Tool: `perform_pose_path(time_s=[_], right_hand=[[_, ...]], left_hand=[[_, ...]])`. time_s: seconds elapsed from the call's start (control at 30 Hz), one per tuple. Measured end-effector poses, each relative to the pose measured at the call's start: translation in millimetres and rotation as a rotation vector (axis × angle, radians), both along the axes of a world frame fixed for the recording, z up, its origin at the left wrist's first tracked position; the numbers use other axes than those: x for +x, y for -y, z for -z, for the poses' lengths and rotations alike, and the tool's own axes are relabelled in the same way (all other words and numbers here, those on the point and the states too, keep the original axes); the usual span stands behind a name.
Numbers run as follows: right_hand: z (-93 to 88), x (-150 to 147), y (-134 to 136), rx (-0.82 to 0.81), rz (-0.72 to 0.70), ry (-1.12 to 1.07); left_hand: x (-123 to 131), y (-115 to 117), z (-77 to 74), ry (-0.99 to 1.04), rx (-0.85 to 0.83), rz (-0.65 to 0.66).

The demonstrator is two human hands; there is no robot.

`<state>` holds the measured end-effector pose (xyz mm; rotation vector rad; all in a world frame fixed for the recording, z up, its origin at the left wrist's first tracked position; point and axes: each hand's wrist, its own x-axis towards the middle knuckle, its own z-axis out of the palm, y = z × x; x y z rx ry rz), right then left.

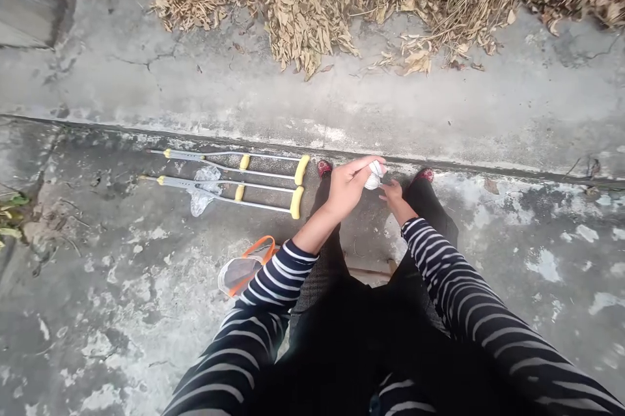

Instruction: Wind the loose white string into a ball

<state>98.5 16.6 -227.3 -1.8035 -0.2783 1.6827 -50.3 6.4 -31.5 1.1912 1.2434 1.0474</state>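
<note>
In front of my knees, my left hand (349,187) is closed on a small white bundle (374,176). It looks like wound cord or a folded strip; its exact kind is too small to tell. The bundle sticks out between my thumb and fingers. Just to the right, my right hand (393,198) is held close to the bundle's lower edge, thumb and fingers drawn together in a pinch. Whatever thin thing may be between those fingertips I cannot make out.
Two metal crutches (273,186) with yellow pads lie on the concrete at the left, a clear plastic bag (201,200) under one. An orange-handled bag (241,273) stands by my left leg. Dry leafy stalks (312,6) are heaped beyond a low concrete ledge (234,100).
</note>
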Motion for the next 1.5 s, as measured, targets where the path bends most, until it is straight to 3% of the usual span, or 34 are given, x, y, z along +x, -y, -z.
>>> perform_pose_path(time_s=[0.13, 0.3, 0.37, 0.47, 0.53, 0.63, 0.8, 0.93, 1.03, 1.17, 1.37, 1.5], right_hand=[[-68.4, 15, 15, 0.270, -0.031, 0.151], [-155.2, 27, 45, 0.753, -0.250, 0.241], [-177.3, 24, 51, 0.888, -0.273, 0.263], [-201.0, 20, 55, 0.979, -0.186, 0.265], [-215.2, 20, 59, 0.982, -0.141, 0.238], [-235.4, 24, 69, 0.874, -0.143, 0.094], [-252.9, 32, 84, 0.770, -0.105, 0.011], [-252.1, 38, 88, 0.751, -0.092, 0.022], [-251.5, 41, 91, 0.720, -0.117, -0.016], [-257.9, 40, 99, 0.676, -0.153, -0.071], [-266.3, 49, 111, 0.657, -0.155, -0.078], [-252.8, 69, 114, 0.678, -0.133, 0.131]], left_hand=[[2, -5, -0.5, -0.049, 0.066, 0.028], [11, -6, -25.4, -0.067, 0.213, 0.122], [14, -4, -38.0, -0.070, 0.246, 0.167], [15, -2, -49.5, -0.072, 0.259, 0.199], [14, -4, -48.5, -0.080, 0.251, 0.183], [14, -11, -35.5, -0.075, 0.213, 0.147], [17, -3, -12.4, 0.109, 0.031, 0.172], [17, 36, -6.7, 0.123, 0.042, 0.154], [21, 67, -1.0, 0.155, 0.041, 0.248], [30, 84, 6.7, 0.164, 0.068, 0.299], [19, 81, -5.9, -0.259, 0.288, 0.274], [4, 84, -19.0, -0.151, 0.155, 0.384]])
